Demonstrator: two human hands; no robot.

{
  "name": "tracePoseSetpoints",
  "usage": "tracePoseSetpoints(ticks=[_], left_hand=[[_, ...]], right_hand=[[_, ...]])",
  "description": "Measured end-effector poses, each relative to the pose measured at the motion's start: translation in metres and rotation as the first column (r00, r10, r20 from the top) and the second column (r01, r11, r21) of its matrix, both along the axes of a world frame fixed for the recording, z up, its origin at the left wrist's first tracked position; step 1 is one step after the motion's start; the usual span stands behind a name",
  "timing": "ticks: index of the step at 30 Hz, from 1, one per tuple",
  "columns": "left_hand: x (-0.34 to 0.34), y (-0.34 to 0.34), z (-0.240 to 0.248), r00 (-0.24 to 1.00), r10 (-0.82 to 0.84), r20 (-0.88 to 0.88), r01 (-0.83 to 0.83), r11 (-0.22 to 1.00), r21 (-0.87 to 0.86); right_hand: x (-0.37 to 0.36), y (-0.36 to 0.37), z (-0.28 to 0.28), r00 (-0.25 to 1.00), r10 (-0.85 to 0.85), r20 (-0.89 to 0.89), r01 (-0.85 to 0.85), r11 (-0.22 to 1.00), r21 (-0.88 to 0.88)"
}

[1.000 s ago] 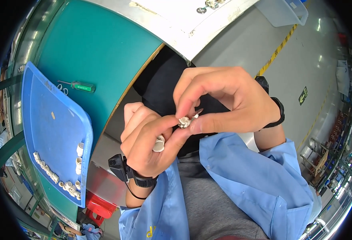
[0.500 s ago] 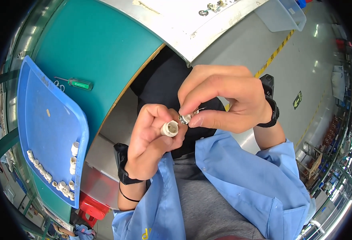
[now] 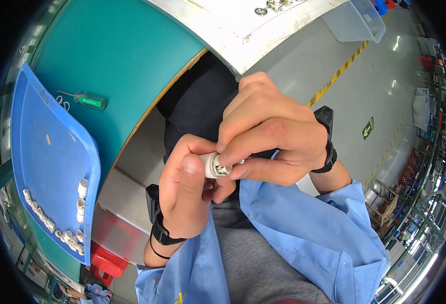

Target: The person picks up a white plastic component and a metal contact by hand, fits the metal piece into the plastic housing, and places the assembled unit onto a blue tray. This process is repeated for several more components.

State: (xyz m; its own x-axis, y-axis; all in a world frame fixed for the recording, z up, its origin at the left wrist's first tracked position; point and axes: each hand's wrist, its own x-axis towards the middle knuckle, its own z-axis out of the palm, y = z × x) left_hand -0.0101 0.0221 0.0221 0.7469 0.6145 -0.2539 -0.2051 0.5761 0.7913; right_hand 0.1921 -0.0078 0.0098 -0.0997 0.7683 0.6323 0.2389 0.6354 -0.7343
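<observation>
Between the thumb and fingers of my left hand point(image 3: 183, 187) is a white cylindrical lamp socket point(image 3: 210, 166), its open end turned to the right. My right hand point(image 3: 278, 138) pinches a small shiny metal fitting point(image 3: 223, 169) at that opening. Part of the fitting shows inside the rim; the right fingertips cover the rest, so how deep it sits cannot be made out. Both hands meet above my lap.
A blue tray point(image 3: 55, 167) at left carries several white sockets point(image 3: 82, 188) along its edges. Beside it, a green-handled screwdriver point(image 3: 89, 100) lies on the green table point(image 3: 116, 50). A white table point(image 3: 223, 30) with metal parts point(image 3: 276, 5) stands ahead; a translucent bin point(image 3: 352, 23) is beyond.
My right hand has brought the metal fitting to the socket's mouth. My left hand has turned the socket so its opening faces right, and its thumb now lies along the side.
</observation>
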Motion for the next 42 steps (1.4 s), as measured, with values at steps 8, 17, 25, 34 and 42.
tracePoseSetpoints(ticks=[8,17,25,34,42], left_hand=[[0.006,-0.01,0.005,0.996,0.065,-0.062,-0.058,0.992,0.112],[0.009,-0.017,0.009,0.991,0.099,-0.092,-0.103,0.994,-0.034],[0.011,-0.016,0.004,0.996,0.068,-0.059,-0.067,0.998,0.022],[0.013,-0.011,0.01,0.984,0.044,-0.174,-0.037,0.998,0.042],[0.01,-0.011,0.0,0.99,0.119,-0.078,-0.125,0.989,-0.077]], right_hand=[[-0.003,-0.008,-0.003,0.993,0.01,-0.117,-0.019,0.997,-0.077],[-0.001,-0.012,0.001,0.997,-0.006,-0.073,-0.001,0.996,-0.087],[0.004,-0.013,0.001,0.998,0.003,-0.063,-0.008,0.996,-0.089],[0.006,-0.013,0.001,0.997,-0.04,0.06,0.041,0.999,-0.021],[-0.011,-0.022,-0.013,0.966,-0.204,0.159,0.192,0.977,0.09]])
